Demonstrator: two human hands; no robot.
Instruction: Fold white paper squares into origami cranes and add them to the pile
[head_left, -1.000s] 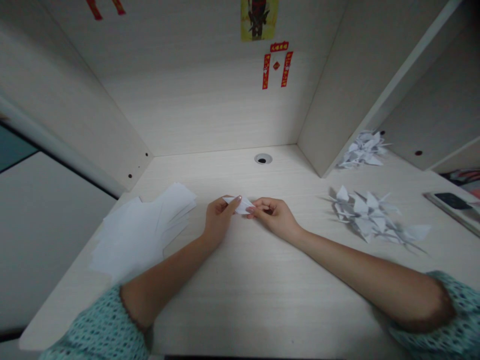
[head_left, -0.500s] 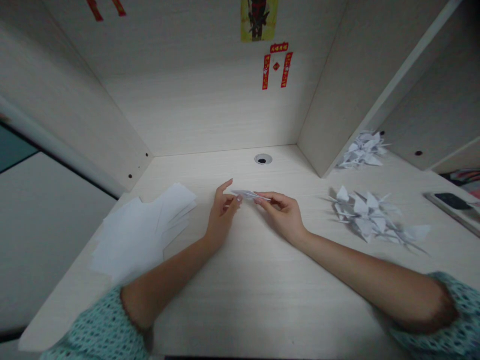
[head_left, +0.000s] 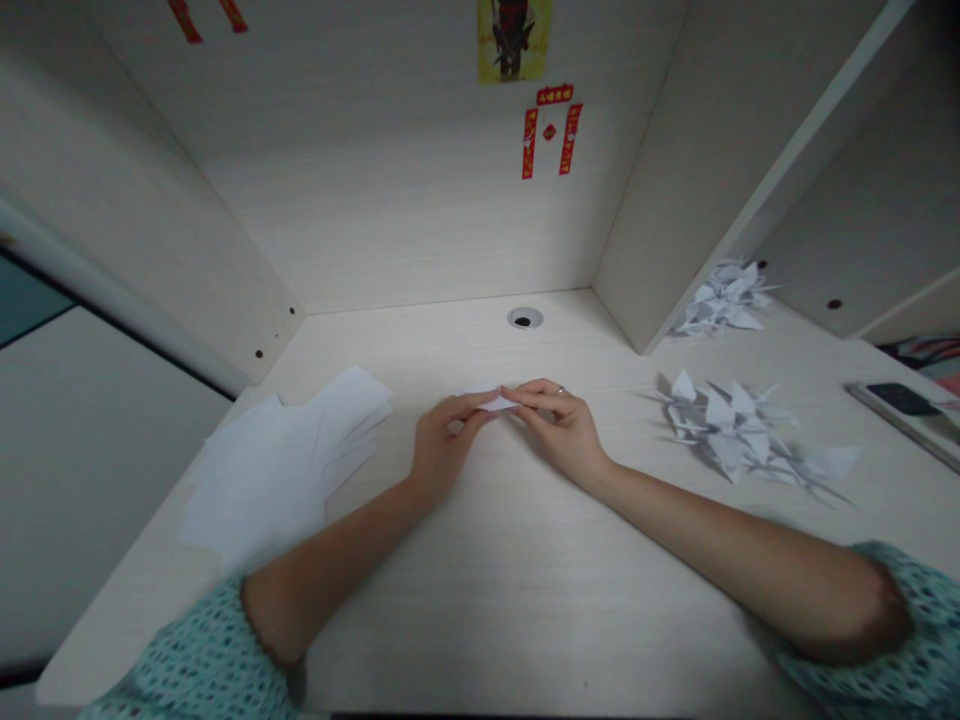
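Between my two hands, just above or on the desk's middle, is a small piece of folded white paper (head_left: pixel 498 402). My left hand (head_left: pixel 444 440) pinches its left side between thumb and fingers. From the right, my right hand (head_left: pixel 559 420), with a ring on one finger, grips the other side near the top. The fingers cover much of the paper, so its exact folded shape cannot be made out.
White paper sheets (head_left: pixel 262 470) lie in a loose stack at the left. Folded paper cranes (head_left: pixel 739 425) are heaped at the right, with another crane pile (head_left: pixel 724 298) behind the partition (head_left: pixel 675 210). A phone (head_left: pixel 904 410) lies at far right. The desk has a cable hole (head_left: pixel 525 318).
My left fingers, partly spread before, have closed on the paper. The paper has turned from a thin edge-on strip to show a small white face, and my hands are closer together.
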